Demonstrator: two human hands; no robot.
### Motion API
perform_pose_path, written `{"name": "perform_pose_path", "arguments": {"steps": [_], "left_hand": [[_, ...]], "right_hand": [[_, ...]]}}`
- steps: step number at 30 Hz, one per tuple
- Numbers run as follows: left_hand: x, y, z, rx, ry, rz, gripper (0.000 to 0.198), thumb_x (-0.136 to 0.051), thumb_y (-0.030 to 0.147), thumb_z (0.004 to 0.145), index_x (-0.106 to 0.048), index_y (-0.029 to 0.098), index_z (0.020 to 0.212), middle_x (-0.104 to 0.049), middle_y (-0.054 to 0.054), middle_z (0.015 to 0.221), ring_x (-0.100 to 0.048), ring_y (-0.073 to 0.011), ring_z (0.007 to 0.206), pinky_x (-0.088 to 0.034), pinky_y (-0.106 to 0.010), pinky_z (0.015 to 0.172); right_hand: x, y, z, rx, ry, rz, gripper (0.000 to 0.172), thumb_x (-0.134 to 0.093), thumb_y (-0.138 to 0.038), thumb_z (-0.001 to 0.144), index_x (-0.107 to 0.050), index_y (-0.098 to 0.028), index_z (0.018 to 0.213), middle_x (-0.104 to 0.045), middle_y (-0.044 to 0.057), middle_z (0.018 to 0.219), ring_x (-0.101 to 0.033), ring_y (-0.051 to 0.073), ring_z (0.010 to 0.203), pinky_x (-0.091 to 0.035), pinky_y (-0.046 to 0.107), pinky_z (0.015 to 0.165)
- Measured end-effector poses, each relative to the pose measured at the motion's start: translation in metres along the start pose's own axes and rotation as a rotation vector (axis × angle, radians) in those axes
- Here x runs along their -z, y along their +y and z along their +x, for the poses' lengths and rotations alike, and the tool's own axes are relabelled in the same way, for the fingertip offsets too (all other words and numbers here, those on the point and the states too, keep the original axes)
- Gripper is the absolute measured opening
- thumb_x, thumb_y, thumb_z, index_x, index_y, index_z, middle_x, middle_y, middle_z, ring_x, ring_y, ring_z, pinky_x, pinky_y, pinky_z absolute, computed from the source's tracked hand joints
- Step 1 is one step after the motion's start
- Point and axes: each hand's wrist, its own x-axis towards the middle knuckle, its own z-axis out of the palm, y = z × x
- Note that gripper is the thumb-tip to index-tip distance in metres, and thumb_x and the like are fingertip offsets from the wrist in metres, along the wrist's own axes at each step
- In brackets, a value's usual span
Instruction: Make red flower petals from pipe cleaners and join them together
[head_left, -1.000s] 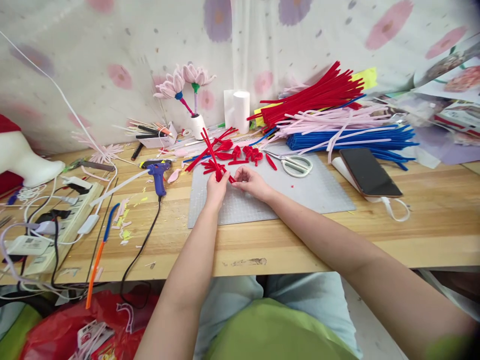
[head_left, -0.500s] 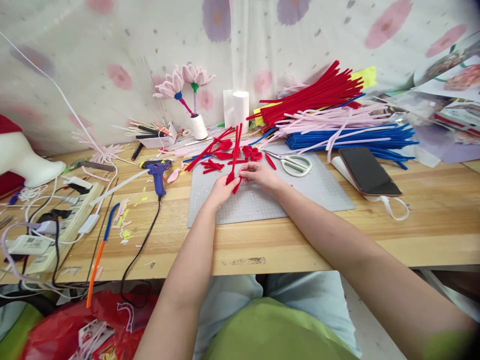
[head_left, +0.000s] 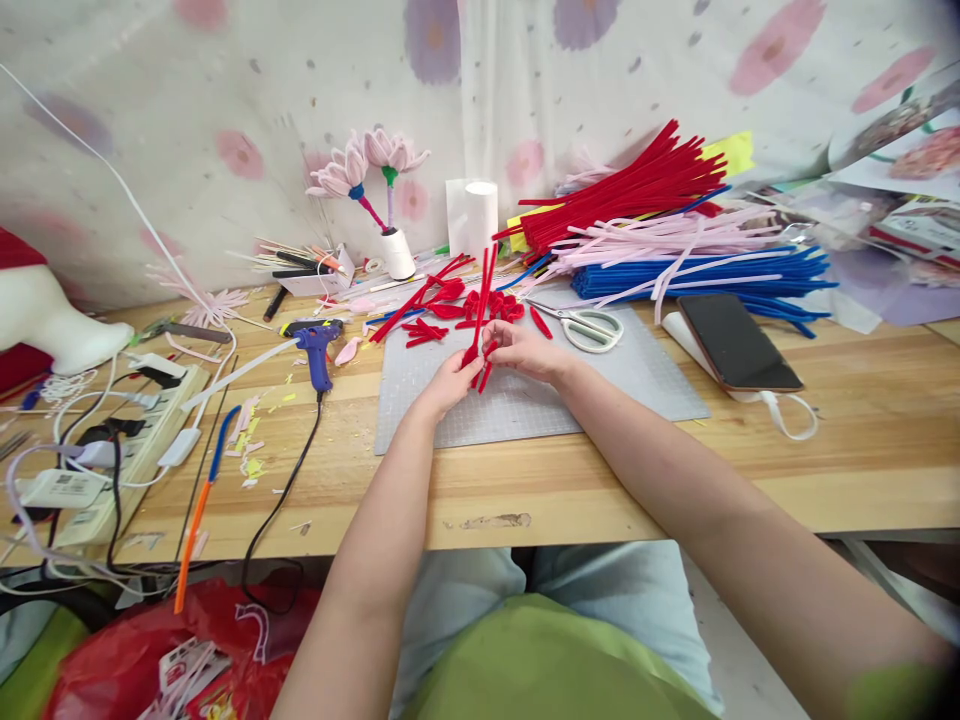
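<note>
Both my hands meet over the grey cutting mat (head_left: 630,385). My left hand (head_left: 448,382) and my right hand (head_left: 525,350) are closed on a folded red pipe cleaner (head_left: 481,315). Its two long ends stick up nearly upright and its bent lower end hangs between my fingers. Just behind my hands lie several shaped red pipe-cleaner pieces (head_left: 450,300) on the mat's far edge. White-handled scissors (head_left: 589,326) rest to the right of my right hand.
Bundles of red (head_left: 630,190), pink (head_left: 660,240) and blue pipe cleaners (head_left: 712,275) lie at the back right, beside a black phone (head_left: 739,345). A blue glue gun (head_left: 315,350), a power strip (head_left: 127,440) with cables and pink pipe-cleaner flowers (head_left: 367,160) are on the left.
The red pipe cleaner's long ends have swung from leaning left to nearly upright. Both hands have shifted a little to the right on the mat, still gripping it.
</note>
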Motion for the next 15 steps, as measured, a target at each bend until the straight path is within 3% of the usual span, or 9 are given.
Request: {"name": "perform_pose_path", "arguments": {"steps": [5,9,15], "left_hand": [[0.0031,0.0000,-0.0008,-0.002,-0.062,-0.105,0.025,-0.062,0.035,0.072,-0.047,0.015,0.073,-0.044,0.004,0.059,-0.033,-0.0018,0.042,-0.013,-0.015,0.037],[0.0034,0.0024,-0.0019,0.042,-0.101,-0.205,0.026,-0.062,0.035,0.072,-0.044,0.016,0.072,-0.043,0.004,0.061,-0.028,-0.0006,0.040,-0.011,-0.015,0.037],[0.0047,-0.0056,0.0057,-0.126,0.151,0.056,0.018,-0.056,0.026,0.078,-0.046,0.015,0.068,-0.043,0.004,0.055,-0.035,-0.0038,0.045,-0.025,-0.017,0.043]], "right_hand": [[0.0054,0.0017,0.0033,0.079,0.059,-0.216,0.027,-0.059,-0.009,0.055,-0.046,-0.018,0.076,-0.051,-0.006,0.068,-0.046,0.007,0.059,-0.036,0.021,0.054],[0.0076,0.0052,0.0059,0.149,0.166,-0.402,0.018,-0.057,-0.011,0.057,-0.049,-0.018,0.071,-0.045,-0.007,0.059,-0.041,0.007,0.055,-0.031,0.022,0.052],[0.0066,0.0016,0.0014,0.044,0.121,-0.180,0.023,-0.066,-0.027,0.061,-0.050,-0.017,0.074,-0.052,-0.005,0.065,-0.047,0.007,0.057,-0.037,0.022,0.055]]}}
